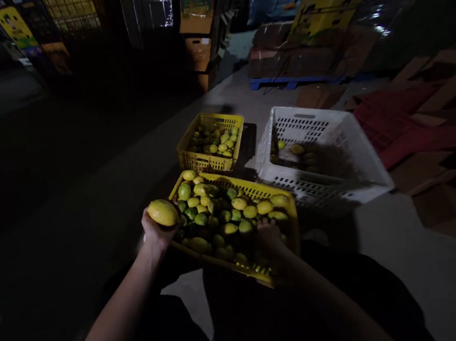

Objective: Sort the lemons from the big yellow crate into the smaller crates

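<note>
A large yellow lemon (162,212) rests in my left hand (155,230), whose fingers wrap round it from below, beside the left edge of the near yellow crate (295,223). Many green and yellow lemons (229,228) fill that crate. My right hand (269,235) reaches down into its right side, among the fruit. The fingers there look curled, but shadow hides what they hold, if anything.
Behind stands a second yellow crate (209,165) of lemons. To the right, a white crate (315,114) holds a few. Flattened cardboard (429,158) with a red piece (406,127) lies far right. Stacked boxes (200,52) and a blue pallet (292,81) stand behind.
</note>
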The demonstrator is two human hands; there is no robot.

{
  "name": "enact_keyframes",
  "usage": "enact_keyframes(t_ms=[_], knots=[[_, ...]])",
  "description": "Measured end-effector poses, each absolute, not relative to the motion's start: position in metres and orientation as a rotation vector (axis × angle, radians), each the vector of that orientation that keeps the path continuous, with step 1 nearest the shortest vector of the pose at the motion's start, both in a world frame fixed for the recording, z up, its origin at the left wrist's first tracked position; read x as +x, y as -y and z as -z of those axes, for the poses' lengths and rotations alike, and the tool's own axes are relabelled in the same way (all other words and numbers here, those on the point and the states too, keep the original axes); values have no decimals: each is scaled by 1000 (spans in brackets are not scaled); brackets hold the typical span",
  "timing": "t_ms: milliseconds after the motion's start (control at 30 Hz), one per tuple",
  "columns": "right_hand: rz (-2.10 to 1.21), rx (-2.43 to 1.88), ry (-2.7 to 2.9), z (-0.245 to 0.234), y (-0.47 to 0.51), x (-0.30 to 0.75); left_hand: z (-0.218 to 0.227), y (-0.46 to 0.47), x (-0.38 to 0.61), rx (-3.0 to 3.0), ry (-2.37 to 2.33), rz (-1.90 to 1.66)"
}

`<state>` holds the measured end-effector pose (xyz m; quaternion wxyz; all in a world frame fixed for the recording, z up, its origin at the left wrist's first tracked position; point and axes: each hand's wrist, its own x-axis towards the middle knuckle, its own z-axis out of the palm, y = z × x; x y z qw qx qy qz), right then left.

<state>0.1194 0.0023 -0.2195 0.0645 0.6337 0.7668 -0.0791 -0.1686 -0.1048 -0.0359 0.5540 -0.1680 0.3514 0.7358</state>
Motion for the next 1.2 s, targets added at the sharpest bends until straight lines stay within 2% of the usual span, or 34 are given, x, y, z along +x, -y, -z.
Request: enact_keyframes(t_ms=[233,433,533,667,833,867,1000,1200], knots=[[271,1992,-2334,218,-6,116,31,92,-155,-352,-830,-1642],[639,2168,-2401,205,-10,125,29,82,-144,-327,-851,-1599],[985,2256,-2400,194,-18,133,29,80,-140,-343,-853,-1593],[1682,2270,-2313,165,-27,133,32,78,-134,-334,-849,-1585],[3109,1760,-1766,112,-21,126,36,75,-116,-335,-864,-1522],[3303,1633,-1649,105,-16,126,37,75,-111,-325,-858,-1500],[3585,1527,-1472,96,9,120,39,75,-87,-265,-828,-1389],[3733,1338,-1448,94,36,88,37,71,-59,-133,-853,-1356]])
